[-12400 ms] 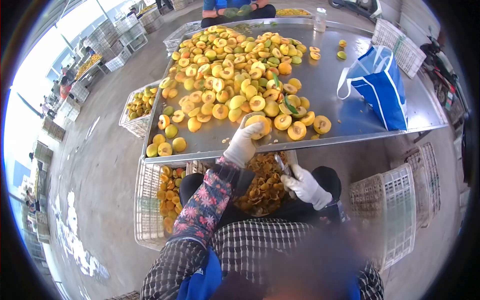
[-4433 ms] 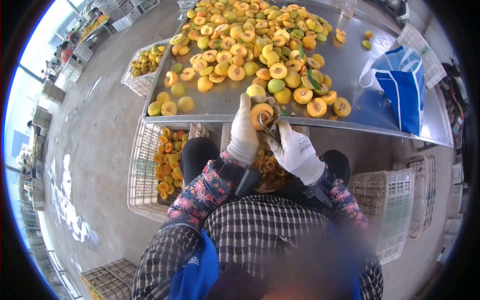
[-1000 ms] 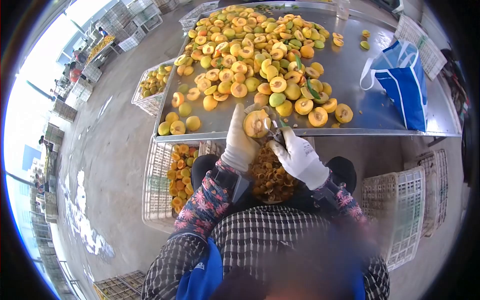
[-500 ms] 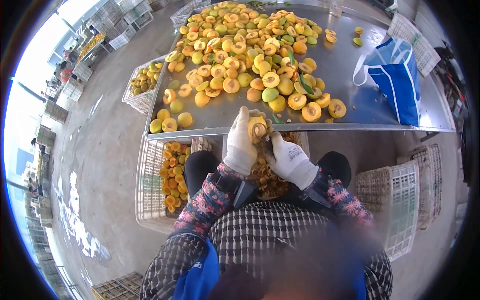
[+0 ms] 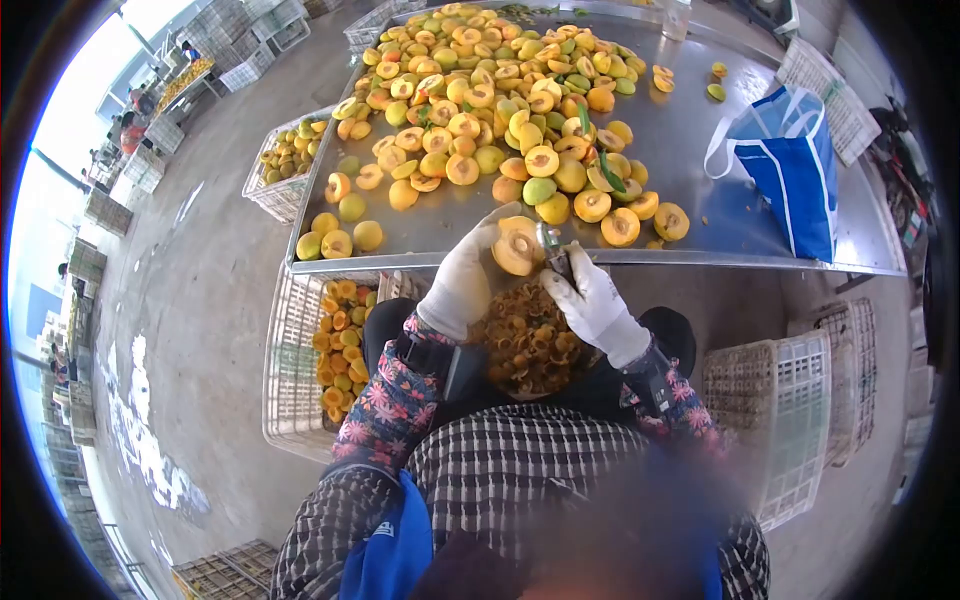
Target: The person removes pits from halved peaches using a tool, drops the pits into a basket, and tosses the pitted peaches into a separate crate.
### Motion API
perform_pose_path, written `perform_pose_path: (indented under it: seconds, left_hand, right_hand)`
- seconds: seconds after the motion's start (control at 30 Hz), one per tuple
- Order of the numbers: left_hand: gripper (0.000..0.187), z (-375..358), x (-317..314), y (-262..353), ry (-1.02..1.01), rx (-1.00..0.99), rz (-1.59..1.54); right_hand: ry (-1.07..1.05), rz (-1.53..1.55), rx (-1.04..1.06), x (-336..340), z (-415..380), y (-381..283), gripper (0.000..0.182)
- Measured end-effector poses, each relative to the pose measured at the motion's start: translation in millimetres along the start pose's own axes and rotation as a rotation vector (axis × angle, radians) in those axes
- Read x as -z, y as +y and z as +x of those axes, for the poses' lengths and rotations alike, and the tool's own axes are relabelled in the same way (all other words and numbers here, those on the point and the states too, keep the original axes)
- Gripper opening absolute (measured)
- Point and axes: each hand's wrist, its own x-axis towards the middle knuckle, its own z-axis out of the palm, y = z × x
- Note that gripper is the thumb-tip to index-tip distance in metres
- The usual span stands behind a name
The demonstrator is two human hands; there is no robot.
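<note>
In my gloved left hand (image 5: 462, 285) is a yellow peach half (image 5: 517, 246), its cut face turned up, just over the table's front edge. My gloved right hand (image 5: 597, 308) closes round the dark handle of a small pitting tool (image 5: 549, 240), whose shiny metal head sits right at the fruit's right side. Below both hands, between my knees, lies a heap of brownish peach scraps (image 5: 530, 345). Ahead of them a large pile of halved peaches (image 5: 465, 125) covers much of the metal table (image 5: 690, 150).
At my left stands a crate (image 5: 290, 370) of hollowed orange halves; another fruit crate (image 5: 270, 198) is beyond it. A blue-and-white bag (image 5: 790, 180) rests on the table's right side. Stacked crates (image 5: 770, 410) stand at my right. People work far off at left.
The two hands have moved slightly apart, baring the peach half's cut face. The tool's metal head now shows at its right edge; before, it was tucked against the fruit between the hands.
</note>
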Motion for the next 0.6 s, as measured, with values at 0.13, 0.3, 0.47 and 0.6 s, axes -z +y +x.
perform_pose_path:
  seconds: [0.13, 0.3, 0.47, 0.6]
  left_hand:
    - [0.060, -3.0, 6.7, -5.0, -0.170, -0.044, -0.159]
    - [0.046, -1.6, -2.8, -8.0, -0.169, -0.018, -0.370]
    - [0.039, 2.2, -5.2, -18.9, 0.088, -0.004, -0.402]
    - [0.034, 3.6, -6.2, -22.9, 0.219, -0.015, -0.403]
  right_hand:
    - [-0.022, 0.003, -0.061, 5.5, -8.1, -11.0, 0.040]
    - [-0.032, -0.147, 0.053, 3.8, -11.4, -9.6, 0.042]
    - [-0.018, -0.180, 0.085, -2.6, -13.5, -7.1, 0.046]
    - [0.014, -0.278, 0.098, -13.0, -17.8, -9.7, 0.043]
